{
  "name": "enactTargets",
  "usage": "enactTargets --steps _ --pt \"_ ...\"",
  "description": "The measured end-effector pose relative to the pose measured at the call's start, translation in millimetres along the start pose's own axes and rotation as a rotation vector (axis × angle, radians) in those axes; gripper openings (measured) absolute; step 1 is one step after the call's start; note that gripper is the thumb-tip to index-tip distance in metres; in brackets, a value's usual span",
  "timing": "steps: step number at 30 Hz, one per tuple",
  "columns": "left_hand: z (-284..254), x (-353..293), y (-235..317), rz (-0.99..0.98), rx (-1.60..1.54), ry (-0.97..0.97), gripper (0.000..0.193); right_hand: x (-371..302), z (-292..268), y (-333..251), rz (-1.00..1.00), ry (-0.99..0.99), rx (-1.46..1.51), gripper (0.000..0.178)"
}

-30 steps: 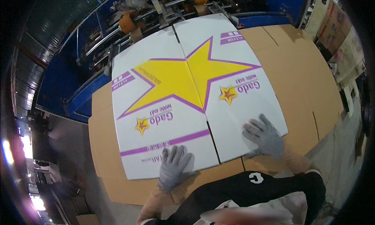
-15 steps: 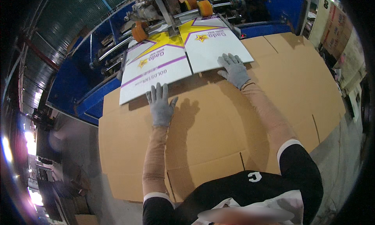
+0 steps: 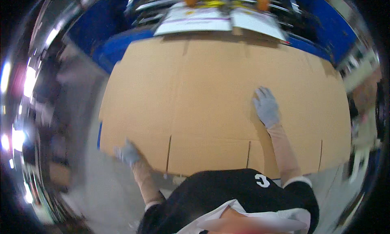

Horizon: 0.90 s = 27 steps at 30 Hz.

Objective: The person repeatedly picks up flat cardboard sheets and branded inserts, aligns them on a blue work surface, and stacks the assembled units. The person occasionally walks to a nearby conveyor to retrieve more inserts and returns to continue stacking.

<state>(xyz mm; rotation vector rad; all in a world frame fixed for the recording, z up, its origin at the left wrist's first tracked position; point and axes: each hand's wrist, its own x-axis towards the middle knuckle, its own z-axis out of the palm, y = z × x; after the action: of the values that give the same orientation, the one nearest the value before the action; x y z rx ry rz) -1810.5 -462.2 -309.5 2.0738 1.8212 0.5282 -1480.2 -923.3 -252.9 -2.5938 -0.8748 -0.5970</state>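
Observation:
A large flat sheet of brown cardboard, slotted and creased along its near edge, lies spread out before me. My right hand, in a grey glove, rests palm down on its right half with the fingers stretched out. At the sheet's near left corner is my left hand, also gloved in grey. Motion smears its fingers, and whether they grip the edge I cannot make out. Beyond the sheet, a white printed cardboard piece with yellow and purple print lies partly under the machine's rollers, apart from both hands.
A blue machine with metal shafts and orange rollers stands along the far side. Grey floor shows to the left and near me. Blurred cartons and stacked items stand on the right.
Both hands have left the printed piece, which now sits farther under the rollers. My left hand came back to the sheet's near left corner; my right hand drew back onto the brown cardboard.

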Motion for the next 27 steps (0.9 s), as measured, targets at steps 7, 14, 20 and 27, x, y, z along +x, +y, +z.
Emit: enactTargets --steps 7,14,20,27 --pt "28.3 25.4 27.3 -0.181 -0.048 0.281 0.078 -35.9 4.6 -26.6 -0.039 -0.09 0.027 0.036" --pt "-9.8 55.4 -22.3 -0.331 -1.705 0.242 0.037 -33.8 -13.0 -32.1 0.059 -0.119 0.142 0.034" --pt "-39.3 39.2 3.6 0.331 -1.449 0.035 0.03 -42.6 12.2 -6.4 0.091 0.034 0.334 0.029" --pt "-117.3 -84.3 107.1 0.697 -1.289 -0.101 0.036 -2.7 -25.8 4.5 0.652 0.003 1.302 0.043"
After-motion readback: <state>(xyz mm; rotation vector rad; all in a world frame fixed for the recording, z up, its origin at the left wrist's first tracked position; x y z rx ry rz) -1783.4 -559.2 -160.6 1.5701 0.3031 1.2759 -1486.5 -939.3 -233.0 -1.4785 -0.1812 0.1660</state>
